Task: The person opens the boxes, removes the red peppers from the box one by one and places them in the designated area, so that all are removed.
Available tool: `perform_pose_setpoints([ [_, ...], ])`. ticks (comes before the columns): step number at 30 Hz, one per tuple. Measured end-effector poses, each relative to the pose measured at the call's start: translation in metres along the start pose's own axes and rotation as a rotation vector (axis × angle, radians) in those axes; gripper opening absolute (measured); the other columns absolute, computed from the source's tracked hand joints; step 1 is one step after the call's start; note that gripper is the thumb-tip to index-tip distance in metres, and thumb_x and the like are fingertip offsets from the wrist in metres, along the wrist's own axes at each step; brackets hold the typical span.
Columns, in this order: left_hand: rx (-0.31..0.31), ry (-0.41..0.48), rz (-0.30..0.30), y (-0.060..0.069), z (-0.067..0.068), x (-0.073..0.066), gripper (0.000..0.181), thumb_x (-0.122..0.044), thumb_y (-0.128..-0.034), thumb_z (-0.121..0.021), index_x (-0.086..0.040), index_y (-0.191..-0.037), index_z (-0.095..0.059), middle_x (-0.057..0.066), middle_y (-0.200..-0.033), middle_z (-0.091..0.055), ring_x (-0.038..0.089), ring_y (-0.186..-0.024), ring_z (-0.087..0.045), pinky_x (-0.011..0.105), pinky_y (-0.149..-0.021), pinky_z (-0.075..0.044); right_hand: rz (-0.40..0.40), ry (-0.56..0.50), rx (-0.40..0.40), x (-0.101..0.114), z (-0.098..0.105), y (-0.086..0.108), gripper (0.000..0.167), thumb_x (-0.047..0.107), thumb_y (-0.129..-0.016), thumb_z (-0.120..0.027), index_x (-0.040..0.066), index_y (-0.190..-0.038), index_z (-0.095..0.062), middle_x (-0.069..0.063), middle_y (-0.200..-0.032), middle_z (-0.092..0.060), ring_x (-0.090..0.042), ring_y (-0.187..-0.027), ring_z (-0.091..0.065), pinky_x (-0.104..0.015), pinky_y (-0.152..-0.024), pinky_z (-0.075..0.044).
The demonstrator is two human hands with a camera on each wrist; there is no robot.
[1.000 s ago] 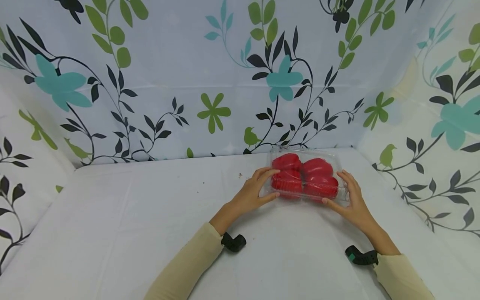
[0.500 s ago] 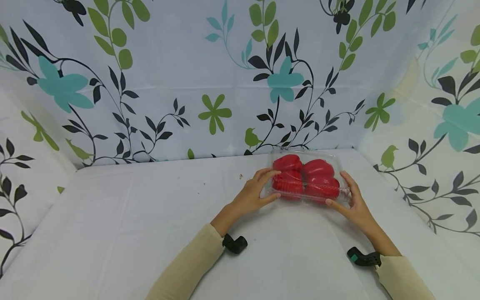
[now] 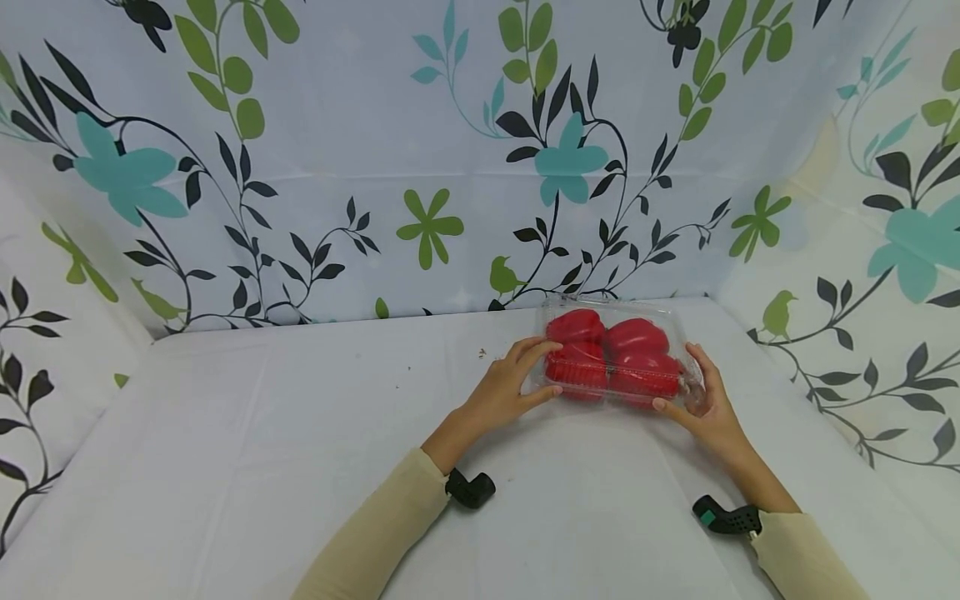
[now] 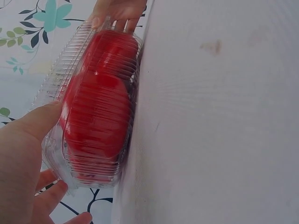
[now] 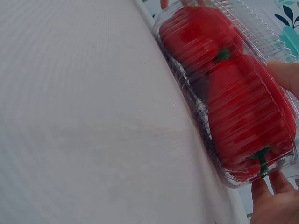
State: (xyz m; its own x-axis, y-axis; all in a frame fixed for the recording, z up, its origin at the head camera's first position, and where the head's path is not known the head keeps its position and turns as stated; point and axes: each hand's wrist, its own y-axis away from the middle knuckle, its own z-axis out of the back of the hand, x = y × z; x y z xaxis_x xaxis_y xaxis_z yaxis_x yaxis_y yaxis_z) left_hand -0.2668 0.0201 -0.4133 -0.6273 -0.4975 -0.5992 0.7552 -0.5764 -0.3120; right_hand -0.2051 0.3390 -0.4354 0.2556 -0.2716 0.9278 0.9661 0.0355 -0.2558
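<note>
A clear plastic clamshell box [image 3: 637, 311] sits toward the back right of the table, with several red bell peppers [image 3: 577, 360] inside. My left hand [image 3: 501, 390] holds its left end, thumb at the front corner and fingers along the side. The right hand [image 3: 708, 417] holds the opposite end, thumb low in front, fingers behind. In the left wrist view, the thumb presses on the ribbed plastic wall [image 4: 53, 154] while the other fingers reach around the far corner. Green stems [image 5: 261, 158] show through the plastic in the right wrist view.
The table [image 3: 300, 450] wears a white cloth with a few small brown specks [image 3: 482, 353]. A curtain [image 3: 322, 167] printed with leaves and flowers hangs behind and at both sides, close to the box. Black wrist bands [image 3: 471, 489] sit on both wrists.
My right hand has shifted slightly to the right, and the box's right end now reaches further into its grip. The left hand stays almost still on its end.
</note>
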Motion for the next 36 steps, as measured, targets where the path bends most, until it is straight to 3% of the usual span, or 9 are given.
perform_pose_setpoints([
  [5, -0.001, 0.010, -0.006, 0.0004, 0.0005, 0.0002, 0.062, -0.037, -0.0930, -0.065, -0.025, -0.147, -0.038, 0.006, -0.153, -0.033, 0.028, -0.134, -0.045, 0.056, -0.106, -0.039, -0.073, 0.050, 0.001, 0.0009, -0.0004, -0.0002, 0.095, 0.007, -0.091, -0.067, 0.027, -0.157, -0.001, -0.012, -0.163, 0.001, -0.044, -0.145, -0.015, -0.005, -0.092, -0.039],
  [10, 0.002, 0.015, -0.007, 0.0010, 0.0013, -0.0002, 0.063, -0.037, -0.0931, -0.065, -0.025, -0.148, -0.037, 0.006, -0.153, -0.033, 0.030, -0.130, -0.049, 0.053, -0.104, -0.042, -0.133, 0.056, 0.001, 0.0029, -0.0001, 0.0007, 0.095, 0.013, -0.092, -0.067, 0.029, -0.157, 0.001, -0.012, -0.163, 0.001, -0.044, -0.145, -0.013, -0.006, -0.095, -0.037],
  [17, 0.011, 0.030, 0.001, 0.0014, 0.0021, -0.0012, 0.063, -0.037, -0.0933, -0.065, -0.025, -0.148, -0.037, 0.007, -0.153, -0.032, 0.030, -0.131, -0.048, 0.055, -0.105, -0.041, -0.161, -0.059, 0.032, 0.0020, 0.0004, 0.0008, 0.092, 0.010, -0.094, -0.063, 0.025, -0.158, 0.001, -0.020, -0.162, -0.005, -0.041, -0.147, -0.012, -0.005, -0.091, -0.041],
  [24, 0.014, 0.030, 0.004, 0.0012, 0.0022, -0.0020, 0.063, -0.037, -0.0933, -0.065, -0.025, -0.148, -0.037, 0.007, -0.153, -0.033, 0.030, -0.131, -0.047, 0.055, -0.104, -0.042, -0.144, -0.106, 0.041, 0.0017, 0.0039, 0.0032, 0.087, 0.007, -0.095, -0.062, 0.025, -0.158, -0.005, -0.013, -0.163, -0.002, -0.012, -0.134, -0.028, -0.008, -0.090, -0.044],
  [31, 0.015, 0.028, 0.012, 0.0009, 0.0017, -0.0010, 0.063, -0.037, -0.0930, -0.065, -0.026, -0.148, -0.036, 0.006, -0.153, -0.032, 0.029, -0.132, -0.047, 0.054, -0.103, -0.043, -0.113, -0.070, 0.056, 0.0003, 0.0075, 0.0049, 0.082, 0.007, -0.096, -0.059, 0.022, -0.158, -0.007, -0.010, -0.164, 0.001, -0.025, -0.146, -0.017, -0.006, -0.090, -0.042],
  [36, 0.016, 0.036, 0.011, 0.0010, 0.0017, -0.0004, 0.063, -0.037, -0.0932, -0.065, -0.026, -0.149, -0.036, 0.006, -0.153, -0.032, 0.029, -0.132, -0.046, 0.055, -0.103, -0.042, -0.066, -0.082, 0.042, -0.0010, 0.0088, 0.0046, 0.079, 0.003, -0.095, -0.059, 0.017, -0.158, -0.013, -0.014, -0.163, -0.005, 0.002, -0.129, -0.036, -0.008, -0.089, -0.045],
])
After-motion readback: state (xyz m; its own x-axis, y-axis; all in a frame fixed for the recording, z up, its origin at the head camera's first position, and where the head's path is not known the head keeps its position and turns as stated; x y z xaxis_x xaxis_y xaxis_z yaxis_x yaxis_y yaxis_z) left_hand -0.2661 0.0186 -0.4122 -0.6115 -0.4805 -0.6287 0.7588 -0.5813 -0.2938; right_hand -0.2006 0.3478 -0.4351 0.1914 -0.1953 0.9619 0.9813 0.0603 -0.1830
